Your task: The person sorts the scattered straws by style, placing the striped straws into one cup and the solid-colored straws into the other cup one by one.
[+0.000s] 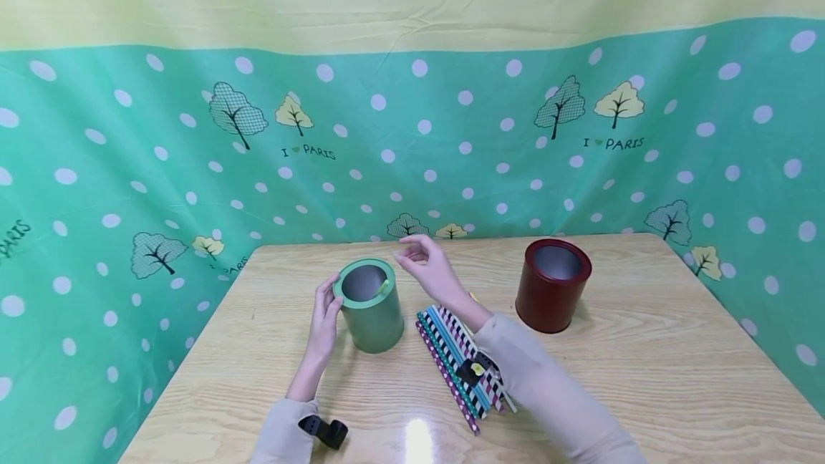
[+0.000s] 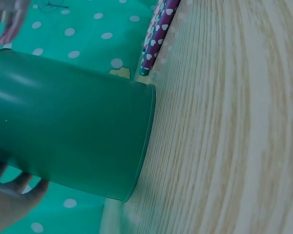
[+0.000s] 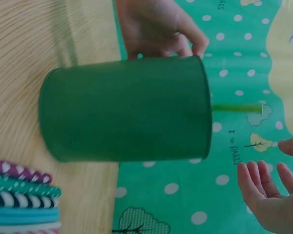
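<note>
On wooden table (image 1: 219, 392), upright green canister (image 1: 375, 324), open-topped

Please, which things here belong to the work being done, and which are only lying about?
Likely in the work:
green can, held by the left hand
green straw in it, near the right hand
probably the pile of straws

Apparently just there:
red can, untouched
spotted cloth behind

Bright and even in the head view, dimmer in both wrist views.
Glares white off the near tabletop (image 1: 380, 407) in the former; gleams in pale streaks along the green can (image 2: 78, 122) from the left wrist; blurs slightly at the can's base from the right.
</note>
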A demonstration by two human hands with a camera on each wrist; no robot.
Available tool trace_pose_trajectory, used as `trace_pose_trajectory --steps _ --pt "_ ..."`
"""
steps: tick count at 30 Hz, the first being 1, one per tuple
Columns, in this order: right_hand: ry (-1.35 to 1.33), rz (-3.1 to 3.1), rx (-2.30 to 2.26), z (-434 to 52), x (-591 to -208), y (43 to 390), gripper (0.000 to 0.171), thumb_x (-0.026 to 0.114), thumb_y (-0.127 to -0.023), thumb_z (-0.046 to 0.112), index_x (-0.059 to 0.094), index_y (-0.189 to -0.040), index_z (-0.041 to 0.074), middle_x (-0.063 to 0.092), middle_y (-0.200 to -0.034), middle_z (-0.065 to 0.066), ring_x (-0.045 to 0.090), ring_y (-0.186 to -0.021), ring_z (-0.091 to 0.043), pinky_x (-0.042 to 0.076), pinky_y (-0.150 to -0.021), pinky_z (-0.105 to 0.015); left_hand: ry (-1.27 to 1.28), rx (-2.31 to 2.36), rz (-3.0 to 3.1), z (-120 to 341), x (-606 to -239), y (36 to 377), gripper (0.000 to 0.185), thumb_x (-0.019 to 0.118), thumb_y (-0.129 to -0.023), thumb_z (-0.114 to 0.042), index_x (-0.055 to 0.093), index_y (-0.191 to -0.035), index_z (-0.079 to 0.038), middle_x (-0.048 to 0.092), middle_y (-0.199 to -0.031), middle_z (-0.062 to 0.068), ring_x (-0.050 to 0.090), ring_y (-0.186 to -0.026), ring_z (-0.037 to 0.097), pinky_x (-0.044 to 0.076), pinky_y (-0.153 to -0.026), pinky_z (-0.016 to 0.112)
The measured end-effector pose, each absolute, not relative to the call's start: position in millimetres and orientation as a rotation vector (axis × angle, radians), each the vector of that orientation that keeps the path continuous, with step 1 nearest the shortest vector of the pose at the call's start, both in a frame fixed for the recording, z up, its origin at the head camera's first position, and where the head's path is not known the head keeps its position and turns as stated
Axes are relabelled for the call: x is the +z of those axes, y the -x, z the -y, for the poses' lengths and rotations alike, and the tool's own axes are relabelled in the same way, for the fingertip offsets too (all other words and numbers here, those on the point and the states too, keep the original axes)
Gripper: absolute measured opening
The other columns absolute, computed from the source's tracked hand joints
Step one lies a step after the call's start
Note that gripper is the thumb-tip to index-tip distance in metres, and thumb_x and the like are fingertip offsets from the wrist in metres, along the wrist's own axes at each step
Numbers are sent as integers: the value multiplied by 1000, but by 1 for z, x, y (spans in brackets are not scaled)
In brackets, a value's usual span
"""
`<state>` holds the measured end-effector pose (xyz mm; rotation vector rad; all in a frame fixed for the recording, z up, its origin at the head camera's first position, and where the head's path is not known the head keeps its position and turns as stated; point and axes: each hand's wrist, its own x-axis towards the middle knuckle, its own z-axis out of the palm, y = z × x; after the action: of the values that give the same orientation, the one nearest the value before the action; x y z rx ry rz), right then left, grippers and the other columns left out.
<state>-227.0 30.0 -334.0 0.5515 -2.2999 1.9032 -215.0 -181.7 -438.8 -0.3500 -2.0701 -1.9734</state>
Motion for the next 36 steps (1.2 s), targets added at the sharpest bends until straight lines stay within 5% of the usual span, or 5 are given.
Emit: trace_pose_trajectory --steps 26,36 --pt "-673 2825 1563 -110 -412 246 23 53 -86 9 56 -107 -1 58 -92 -9 55 -81 -20 48 -65 -28 356 -1987 2031 182 -439 216 39 32 -94 -8 25 -132 2 25 -141 17 23 -130 28 28 -94 10" --pt "-561 2934 1478 -132 -421 245 24 53 -87 11 56 -109 3 57 -97 -6 54 -90 -20 48 -72 -30 349 -1984 2043 182 -440 218 39 32 -94 -7 25 -131 2 25 -141 17 23 -130 28 28 -94 10"
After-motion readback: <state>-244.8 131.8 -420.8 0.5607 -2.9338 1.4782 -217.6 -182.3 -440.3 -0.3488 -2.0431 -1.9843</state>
